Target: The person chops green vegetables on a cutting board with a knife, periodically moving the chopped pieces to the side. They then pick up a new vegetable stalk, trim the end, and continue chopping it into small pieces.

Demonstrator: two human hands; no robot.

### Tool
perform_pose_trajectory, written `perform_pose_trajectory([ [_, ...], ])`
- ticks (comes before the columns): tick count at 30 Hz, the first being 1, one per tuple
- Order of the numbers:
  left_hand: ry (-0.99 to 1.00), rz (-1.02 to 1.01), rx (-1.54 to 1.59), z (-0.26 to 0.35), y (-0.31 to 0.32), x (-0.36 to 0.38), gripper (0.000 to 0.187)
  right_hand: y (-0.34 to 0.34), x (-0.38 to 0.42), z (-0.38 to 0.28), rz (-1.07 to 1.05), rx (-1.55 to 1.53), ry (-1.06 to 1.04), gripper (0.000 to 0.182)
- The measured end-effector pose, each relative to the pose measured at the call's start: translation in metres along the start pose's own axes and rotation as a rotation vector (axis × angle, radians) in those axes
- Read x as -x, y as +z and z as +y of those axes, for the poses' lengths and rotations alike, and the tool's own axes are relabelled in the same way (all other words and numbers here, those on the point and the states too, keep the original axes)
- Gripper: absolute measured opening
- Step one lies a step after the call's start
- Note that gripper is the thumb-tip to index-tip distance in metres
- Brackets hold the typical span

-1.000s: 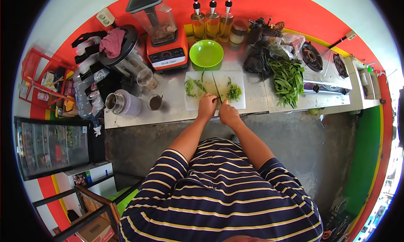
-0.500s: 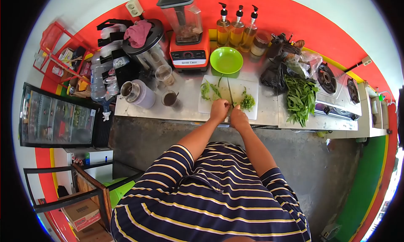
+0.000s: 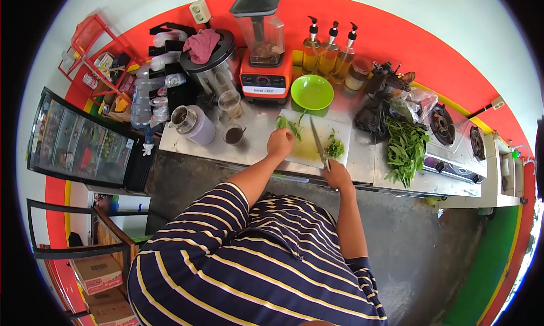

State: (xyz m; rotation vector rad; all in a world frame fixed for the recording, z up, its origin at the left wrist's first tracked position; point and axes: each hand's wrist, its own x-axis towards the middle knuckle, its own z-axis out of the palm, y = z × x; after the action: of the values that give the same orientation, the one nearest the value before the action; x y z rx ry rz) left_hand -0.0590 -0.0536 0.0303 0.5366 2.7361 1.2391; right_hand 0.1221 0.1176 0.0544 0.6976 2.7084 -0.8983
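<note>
Cutting greens looks to be the step in hand. Your right hand [image 3: 338,175] is wrapped round the handle of the knife [image 3: 317,136], blade over the board [image 3: 306,154] and pointing away from you. Your left hand [image 3: 281,143] is at the leaves [image 3: 289,126] on the board's left side, fingers against them; cannot tell if they are pinched or only touched. Chopped heap [image 3: 335,149] lies on the right side, blade between it and the leaves. My judgement: another cut calls for the leaves bunched under the blade, left fingertips tucked back. Count on the tabletop [image 3: 258,147]: one knife, one board, one chopped heap, one green bowl [image 3: 312,92] just behind the board, one blender [image 3: 265,79], three pump bottles [image 3: 327,57], two cups [image 3: 232,135], one flask [image 3: 199,128], one uncut bunch [image 3: 405,147] well to the right. Single leaves overlap; no count.
</note>
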Motion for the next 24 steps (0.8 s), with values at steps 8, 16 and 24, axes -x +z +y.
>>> perform_pose_trajectory([
  [8,-0.148,-0.156,-0.184,0.003,0.013,-0.006,0.017,0.002,0.018,0.018,-0.006,0.035,0.220,0.034],
  [16,0.159,-0.150,0.016,-0.020,-0.045,0.026,0.011,-0.004,0.024,0.000,0.085,-0.036,0.241,0.030],
  [24,0.095,-0.183,0.247,-0.021,-0.069,0.048,0.008,-0.002,0.025,-0.009,0.171,-0.115,0.127,0.028],
])
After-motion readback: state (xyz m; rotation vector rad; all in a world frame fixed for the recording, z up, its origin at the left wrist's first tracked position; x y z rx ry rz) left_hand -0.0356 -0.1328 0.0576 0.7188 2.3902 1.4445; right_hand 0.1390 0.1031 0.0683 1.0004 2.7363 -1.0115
